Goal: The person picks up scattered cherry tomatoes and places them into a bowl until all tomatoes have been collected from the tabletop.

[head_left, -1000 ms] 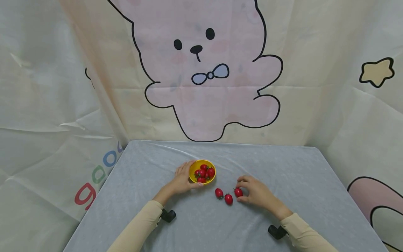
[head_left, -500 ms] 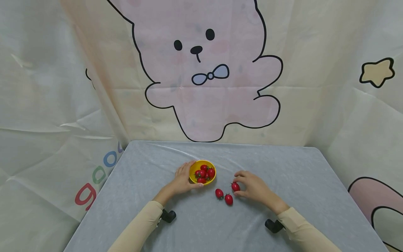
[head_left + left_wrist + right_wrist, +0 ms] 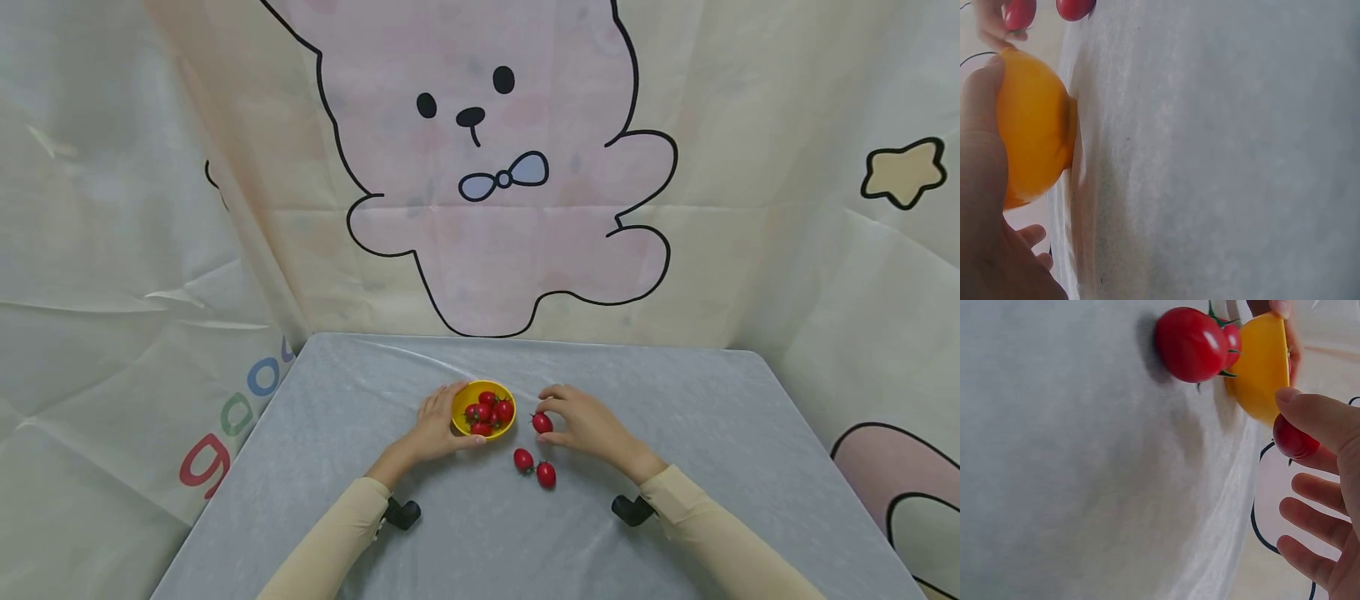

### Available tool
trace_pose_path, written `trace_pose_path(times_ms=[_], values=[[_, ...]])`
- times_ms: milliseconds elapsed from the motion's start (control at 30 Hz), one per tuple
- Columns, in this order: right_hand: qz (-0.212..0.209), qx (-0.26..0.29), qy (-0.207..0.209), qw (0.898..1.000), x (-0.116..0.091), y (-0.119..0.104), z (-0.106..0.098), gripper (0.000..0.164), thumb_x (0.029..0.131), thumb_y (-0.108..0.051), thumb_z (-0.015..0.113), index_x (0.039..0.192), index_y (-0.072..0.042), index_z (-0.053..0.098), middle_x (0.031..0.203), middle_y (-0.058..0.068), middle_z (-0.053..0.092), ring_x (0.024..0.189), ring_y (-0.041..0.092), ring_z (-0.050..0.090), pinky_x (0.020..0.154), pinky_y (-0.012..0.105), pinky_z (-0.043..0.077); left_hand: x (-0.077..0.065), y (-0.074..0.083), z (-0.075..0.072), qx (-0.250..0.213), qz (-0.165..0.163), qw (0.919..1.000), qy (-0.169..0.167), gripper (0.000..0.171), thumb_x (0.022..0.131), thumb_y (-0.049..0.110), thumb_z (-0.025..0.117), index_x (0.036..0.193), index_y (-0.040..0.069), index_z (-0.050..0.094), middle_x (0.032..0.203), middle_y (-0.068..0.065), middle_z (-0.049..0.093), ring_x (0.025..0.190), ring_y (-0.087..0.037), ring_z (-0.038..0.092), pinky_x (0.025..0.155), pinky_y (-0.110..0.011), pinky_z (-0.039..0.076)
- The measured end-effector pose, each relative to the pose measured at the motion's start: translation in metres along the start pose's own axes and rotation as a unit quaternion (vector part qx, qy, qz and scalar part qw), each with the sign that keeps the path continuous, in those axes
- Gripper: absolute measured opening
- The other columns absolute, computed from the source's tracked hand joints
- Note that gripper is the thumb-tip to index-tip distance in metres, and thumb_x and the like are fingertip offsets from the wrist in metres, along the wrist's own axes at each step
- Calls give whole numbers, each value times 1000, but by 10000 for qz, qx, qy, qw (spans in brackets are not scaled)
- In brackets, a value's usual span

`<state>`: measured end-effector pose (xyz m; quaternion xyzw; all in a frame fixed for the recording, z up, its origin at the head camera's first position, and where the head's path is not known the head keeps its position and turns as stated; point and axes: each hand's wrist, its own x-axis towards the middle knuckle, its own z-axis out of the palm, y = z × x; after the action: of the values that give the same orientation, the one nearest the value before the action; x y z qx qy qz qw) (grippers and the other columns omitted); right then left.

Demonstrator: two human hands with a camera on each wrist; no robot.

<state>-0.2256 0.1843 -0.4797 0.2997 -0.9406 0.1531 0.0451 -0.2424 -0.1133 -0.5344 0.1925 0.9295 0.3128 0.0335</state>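
Observation:
My left hand (image 3: 431, 429) holds a small yellow bowl (image 3: 464, 397) by its left side, thumb at the near rim and fingers toward the far rim. Several red cherry tomatoes (image 3: 481, 412) lie inside it. Just right of the bowl, my right hand (image 3: 588, 425) pinches one cherry tomato (image 3: 542, 422) between thumb and finger. In the right wrist view this pinched tomato (image 3: 1294, 439) hangs off the table, its other fingers spread apart. Two more tomatoes, one at the left (image 3: 523, 460) and one at the right (image 3: 546, 475), lie close together on the cloth in front of the bowl.
A grey cloth (image 3: 495, 542) covers the table. Behind it hangs a pale curtain (image 3: 712, 250) with a pink bear drawing. Dark wrist mounts stick out below the left cuff (image 3: 402, 514) and the right cuff (image 3: 632, 510).
My right hand has lifted its tomato from beside the other two and carried it left and away from me, closer to the bowl. The left hand and bowl stay in place.

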Motion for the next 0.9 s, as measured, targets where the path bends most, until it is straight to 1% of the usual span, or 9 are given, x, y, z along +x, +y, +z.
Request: trace_pose_path(times_ms=[267, 467, 600, 733, 900], values=[[74, -19, -16, 10000, 19, -9, -3, 39, 78, -40, 83, 110, -22, 73, 129, 3, 64, 119, 23, 60, 98, 44, 55, 1, -2, 1, -87, 32, 9999, 105, 106, 75, 58, 79, 155, 15, 25, 159, -10, 34, 149, -40, 23, 122, -60, 15], [-180, -5, 127, 9998, 33, -16, -4, 39, 79, -38, 83, 111, -20, 72, 128, 4, 64, 118, 24, 61, 99, 44, 55, 1, -2, 1, -162, -38, 9998, 87, 105, 75, 59, 78, 155, 16, 24, 159, -10, 33, 148, -41, 23, 121, -63, 15], [-348, -1, 174, 9992, 44, -19, -2, 40, 81, -41, 81, 112, -19, 72, 129, 6, 64, 119, 24, 60, 100, 43, 54, 1, -2, 2, -132, -109, 9998, 48, 104, 75, 60, 77, 155, 19, 24, 159, -9, 33, 147, -41, 23, 120, -64, 16], [-412, -111, 211, 9989, 57, -25, 2, 41, 81, -45, 79, 111, -18, 72, 129, 5, 64, 120, 24, 60, 102, 42, 53, 1, -2, 1, -120, -81, 9999, 48, 104, 75, 60, 77, 155, 18, 25, 158, -10, 34, 146, -41, 24, 120, -64, 17], [-332, -128, 178, 9992, 69, -32, 5, 44, 81, -48, 79, 112, -17, 73, 130, 4, 64, 120, 23, 59, 100, 40, 54, 1, -2, 1, -104, -52, 9999, 0, 105, 75, 61, 76, 155, 18, 23, 158, -10, 34, 147, -40, 24, 120, -63, 17]])
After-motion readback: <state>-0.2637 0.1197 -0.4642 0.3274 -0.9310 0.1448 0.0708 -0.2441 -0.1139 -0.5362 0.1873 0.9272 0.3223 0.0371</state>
